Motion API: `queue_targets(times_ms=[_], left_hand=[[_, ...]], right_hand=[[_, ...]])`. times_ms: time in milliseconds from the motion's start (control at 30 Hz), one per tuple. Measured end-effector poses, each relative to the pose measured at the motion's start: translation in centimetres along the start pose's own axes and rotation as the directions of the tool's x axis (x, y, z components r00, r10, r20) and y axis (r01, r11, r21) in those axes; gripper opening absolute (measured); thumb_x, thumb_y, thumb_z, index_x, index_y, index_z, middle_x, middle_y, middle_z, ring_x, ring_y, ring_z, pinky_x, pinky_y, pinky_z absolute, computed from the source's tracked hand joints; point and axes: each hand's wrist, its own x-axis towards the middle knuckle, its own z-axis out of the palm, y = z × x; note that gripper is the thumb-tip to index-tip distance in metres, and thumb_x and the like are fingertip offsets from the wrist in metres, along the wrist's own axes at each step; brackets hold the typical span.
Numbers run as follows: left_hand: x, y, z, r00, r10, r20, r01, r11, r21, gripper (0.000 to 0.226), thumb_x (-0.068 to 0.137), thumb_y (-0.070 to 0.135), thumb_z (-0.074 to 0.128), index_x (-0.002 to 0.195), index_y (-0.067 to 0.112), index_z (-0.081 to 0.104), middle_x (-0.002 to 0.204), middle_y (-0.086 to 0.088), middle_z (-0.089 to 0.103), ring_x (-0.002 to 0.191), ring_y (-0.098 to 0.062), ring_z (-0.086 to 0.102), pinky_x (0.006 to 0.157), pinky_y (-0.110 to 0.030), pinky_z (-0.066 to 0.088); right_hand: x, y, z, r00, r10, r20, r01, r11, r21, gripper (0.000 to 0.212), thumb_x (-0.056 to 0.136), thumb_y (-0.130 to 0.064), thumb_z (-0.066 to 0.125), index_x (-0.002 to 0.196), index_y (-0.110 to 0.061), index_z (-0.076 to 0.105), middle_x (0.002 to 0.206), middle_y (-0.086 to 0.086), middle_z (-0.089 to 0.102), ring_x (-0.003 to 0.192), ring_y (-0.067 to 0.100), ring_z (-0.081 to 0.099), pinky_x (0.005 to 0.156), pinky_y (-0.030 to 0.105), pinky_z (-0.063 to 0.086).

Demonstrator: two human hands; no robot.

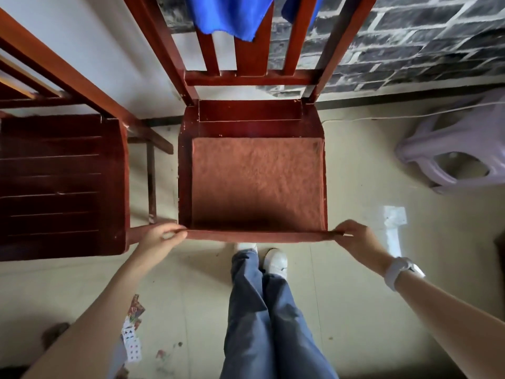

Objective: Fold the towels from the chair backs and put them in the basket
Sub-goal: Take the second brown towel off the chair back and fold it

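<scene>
A rust-orange towel (257,181) lies spread flat on the seat of the red wooden chair (246,116) in front of me. My left hand (161,237) pinches its near left corner at the seat's front edge. My right hand (358,239) pinches the near right corner, so the near hem is stretched between both hands. A blue towel (226,15) hangs over the chair back at the top of the view. No basket is in view.
A second red wooden chair (60,181) stands close on the left. A pale purple plastic stool (459,151) lies against the brick-patterned wall at right. Playing cards (132,335) lie on the floor by my left arm. My legs and white shoes are below the seat.
</scene>
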Motion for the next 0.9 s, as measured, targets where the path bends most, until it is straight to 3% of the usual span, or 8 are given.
queue_targets(times_ms=[100, 200, 300, 400, 467, 633, 733, 900], left_hand=[[2.9, 2.8, -0.6, 0.996, -0.034, -0.079, 0.016, 0.975, -0.22, 0.008, 0.087, 0.017, 0.061, 0.085, 0.025, 0.063, 0.084, 0.011, 0.066, 0.083, -0.007, 0.061, 0.074, -0.017, 0.042], [6.5, 5.5, -0.2, 0.984, -0.051, -0.172, -0.014, 0.935, -0.354, 0.01, 0.092, 0.018, 0.054, 0.1, 0.022, 0.059, 0.088, 0.011, 0.063, 0.083, -0.007, 0.06, 0.072, -0.018, 0.043], [10.3, 7.3, 0.3, 0.962, -0.053, -0.268, -0.053, 0.925, -0.375, 0.017, 0.095, 0.02, 0.048, 0.109, 0.019, 0.057, 0.095, 0.005, 0.06, 0.088, -0.009, 0.058, 0.079, -0.025, 0.045], [14.0, 7.9, 0.7, 0.944, -0.026, -0.329, -0.079, 0.95, -0.303, 0.013, 0.096, 0.024, 0.045, 0.101, 0.024, 0.057, 0.101, 0.001, 0.06, 0.098, -0.016, 0.057, 0.088, -0.033, 0.046], [15.9, 8.0, 1.1, 0.928, -0.005, -0.373, -0.098, 0.961, -0.258, 0.013, 0.095, 0.023, 0.045, 0.099, 0.024, 0.058, 0.1, 0.002, 0.058, 0.098, -0.016, 0.055, 0.084, -0.027, 0.043], [18.8, 8.1, 1.8, 0.892, 0.008, -0.453, -0.111, 0.973, -0.202, 0.023, 0.096, 0.019, 0.044, 0.111, 0.013, 0.059, 0.1, 0.006, 0.055, 0.092, -0.007, 0.051, 0.066, -0.005, 0.034], [19.9, 8.1, 2.1, 0.879, 0.019, -0.476, -0.11, 0.98, -0.164, 0.024, 0.096, 0.018, 0.043, 0.111, 0.01, 0.06, 0.102, 0.003, 0.055, 0.096, -0.01, 0.05, 0.078, -0.016, 0.037], [20.9, 7.8, 2.3, 0.862, 0.039, -0.506, -0.092, 0.992, -0.08, 0.024, 0.094, 0.014, 0.047, 0.112, 0.007, 0.061, 0.113, -0.009, 0.061, 0.105, -0.021, 0.056, 0.091, -0.027, 0.043]], right_hand=[[2.8, -2.2, -1.5, 0.993, 0.075, -0.095, -0.048, 0.964, 0.26, 0.009, 0.081, -0.002, 0.063, 0.084, -0.01, 0.06, 0.076, 0.006, 0.059, 0.065, 0.01, 0.052, 0.049, 0.002, 0.038], [5.9, -4.2, -2.1, 0.981, 0.108, -0.161, -0.023, 0.89, 0.455, 0.006, 0.086, -0.007, 0.058, 0.092, -0.01, 0.059, 0.08, 0.006, 0.06, 0.078, 0.022, 0.056, 0.072, 0.021, 0.051], [9.5, -6.1, -1.8, 0.959, 0.152, -0.239, -0.004, 0.85, 0.526, 0.01, 0.089, -0.01, 0.051, 0.097, -0.011, 0.057, 0.086, 0.006, 0.057, 0.088, 0.024, 0.053, 0.082, 0.04, 0.047], [12.9, -7.2, -1.0, 0.921, 0.159, -0.357, 0.048, 0.86, 0.509, 0.014, 0.09, -0.01, 0.048, 0.1, -0.008, 0.058, 0.082, 0.0, 0.054, 0.075, 0.013, 0.05, 0.067, 0.015, 0.046], [14.7, -7.7, -0.6, 0.894, 0.158, -0.418, 0.063, 0.882, 0.468, 0.016, 0.09, -0.01, 0.048, 0.102, -0.006, 0.058, 0.089, 0.003, 0.054, 0.074, 0.009, 0.049, 0.057, 0.003, 0.04], [18.1, -8.2, 0.2, 0.873, 0.145, -0.466, 0.071, 0.906, 0.416, 0.021, 0.091, -0.011, 0.045, 0.106, -0.004, 0.059, 0.093, 0.004, 0.055, 0.086, 0.015, 0.049, 0.065, 0.018, 0.039], [19.7, -8.6, 0.2, 0.867, 0.123, -0.483, 0.078, 0.923, 0.376, 0.02, 0.091, -0.011, 0.045, 0.105, -0.006, 0.059, 0.091, 0.003, 0.054, 0.085, 0.015, 0.049, 0.061, 0.016, 0.037], [21.0, -8.7, 0.7, 0.875, 0.152, -0.459, 0.007, 0.946, 0.325, 0.023, 0.09, -0.008, 0.047, 0.11, -0.004, 0.058, 0.1, 0.01, 0.057, 0.09, 0.018, 0.051, 0.071, 0.015, 0.035]])
